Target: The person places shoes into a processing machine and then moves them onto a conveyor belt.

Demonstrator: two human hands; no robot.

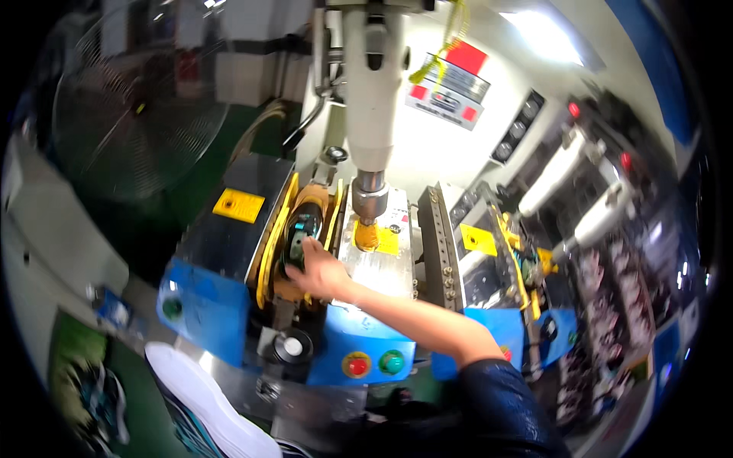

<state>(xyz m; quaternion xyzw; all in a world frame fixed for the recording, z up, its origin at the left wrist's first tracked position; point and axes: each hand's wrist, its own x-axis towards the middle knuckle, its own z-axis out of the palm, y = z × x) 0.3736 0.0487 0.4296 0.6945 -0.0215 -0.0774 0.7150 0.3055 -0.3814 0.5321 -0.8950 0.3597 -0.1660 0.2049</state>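
My right hand reaches in from the lower right. Its thumb and fingers are on the near end of a dark, glossy shoe-shaped piece with small teal marks, and seem to grip it. That piece lies lengthwise in a press station, between two upright yellow side pads. My left hand does not show. At the lower left, close to me, is a shoe with a thick white sole and a teal-and-dark upper; whatever bears it is out of sight.
A white press column with a metal tip stands right of my hand. Blue front panels carry a red button and a green button. A second station is at right, racks of shoes beyond, and a large fan far left.
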